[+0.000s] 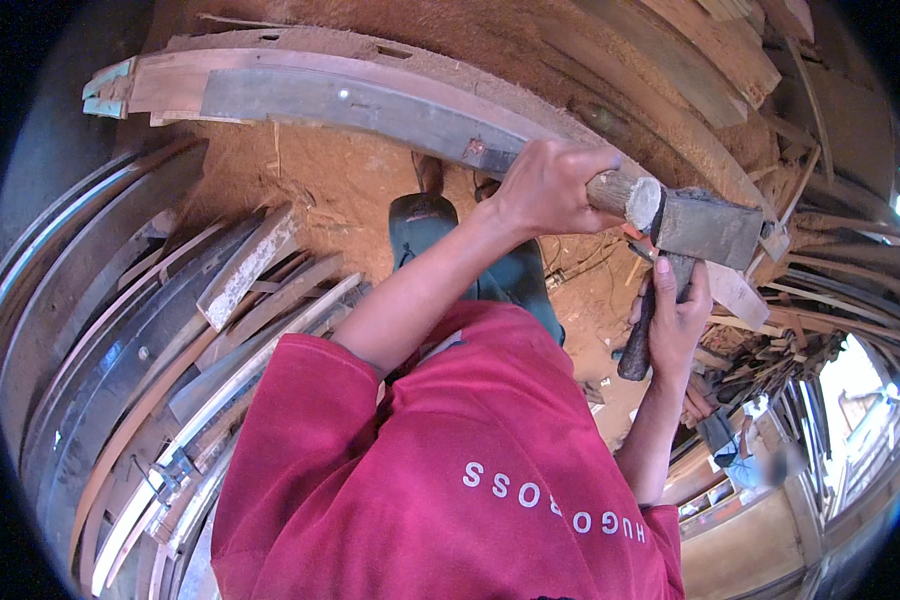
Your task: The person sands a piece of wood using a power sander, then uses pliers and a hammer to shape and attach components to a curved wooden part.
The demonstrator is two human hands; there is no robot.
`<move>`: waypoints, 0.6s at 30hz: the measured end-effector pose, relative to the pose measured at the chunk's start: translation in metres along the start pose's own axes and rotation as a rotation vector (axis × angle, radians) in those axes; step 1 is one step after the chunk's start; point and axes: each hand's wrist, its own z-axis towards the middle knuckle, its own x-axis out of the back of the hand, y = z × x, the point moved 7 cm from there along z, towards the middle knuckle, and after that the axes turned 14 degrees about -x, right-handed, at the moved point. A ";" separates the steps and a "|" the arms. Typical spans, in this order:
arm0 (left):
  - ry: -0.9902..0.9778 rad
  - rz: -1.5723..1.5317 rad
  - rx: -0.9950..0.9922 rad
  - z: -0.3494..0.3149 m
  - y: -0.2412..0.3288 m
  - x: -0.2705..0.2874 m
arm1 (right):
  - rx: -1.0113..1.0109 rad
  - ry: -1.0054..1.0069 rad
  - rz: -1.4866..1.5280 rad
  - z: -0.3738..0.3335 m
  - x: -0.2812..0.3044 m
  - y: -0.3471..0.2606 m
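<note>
My left hand [555,188] is closed around the round wooden handle of a chisel [620,198], whose pale, worn butt end points right. A dark blade seems to come out of the far side of my fist, over a long grey board [370,107]. In my right hand [678,318] is the dark handle of a hammer [710,232]. Its heavy grey block of a head stands right beside the chisel's butt; whether they touch I cannot tell. The board's right part is hidden behind my hands.
Long planks [110,270] stack up along the left side. More dusty timber [660,90] lies at the far side. Sawdust covers the ground [340,165] around my feet. A pile of wood scraps [770,365] is on the right, near a bright opening [855,385].
</note>
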 end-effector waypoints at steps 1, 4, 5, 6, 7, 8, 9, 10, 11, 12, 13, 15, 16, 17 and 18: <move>0.000 0.001 0.009 -0.001 0.000 0.001 | 0.001 -0.004 -0.003 0.000 -0.001 -0.001; -0.021 -0.027 0.036 0.000 0.000 0.003 | 0.023 -0.009 0.002 -0.003 -0.002 -0.006; -0.043 -0.052 0.057 0.000 -0.001 0.002 | 0.024 -0.014 0.019 -0.004 -0.003 -0.008; -0.041 -0.050 0.057 -0.001 -0.001 0.002 | 0.024 -0.018 0.036 -0.005 -0.003 -0.009; -0.061 -0.024 0.051 -0.001 -0.001 -0.001 | 0.025 -0.020 0.035 -0.005 -0.003 -0.009; -0.081 0.000 0.046 -0.001 0.000 -0.003 | 0.030 -0.017 0.038 -0.006 -0.002 -0.010; -0.079 0.000 0.047 0.000 0.000 -0.004 | 0.035 -0.014 0.041 -0.006 -0.001 -0.010; -0.119 0.008 0.041 0.001 0.002 -0.008 | 0.035 -0.014 0.040 -0.006 -0.001 -0.011; -0.160 0.017 0.034 0.001 0.003 -0.012 | 0.032 -0.014 0.060 -0.006 0.000 -0.012; -0.159 0.017 0.035 0.000 0.002 -0.012 | 0.030 -0.014 0.080 -0.006 0.000 -0.012; -0.178 0.001 0.044 -0.001 0.001 -0.013 | 0.030 -0.015 0.080 -0.005 0.002 -0.011; -0.197 -0.017 0.051 -0.003 -0.001 -0.013 | 0.032 0.027 0.044 -0.005 0.010 -0.010; -0.037 -0.049 -0.013 -0.002 0.001 -0.001 | 0.033 0.029 0.044 -0.006 0.011 -0.011; 0.123 -0.079 -0.079 -0.002 0.003 0.011 | 0.036 0.037 0.062 -0.008 0.014 -0.013; 0.124 -0.078 -0.081 -0.004 0.002 0.010 | 0.039 0.046 0.080 -0.010 0.017 -0.016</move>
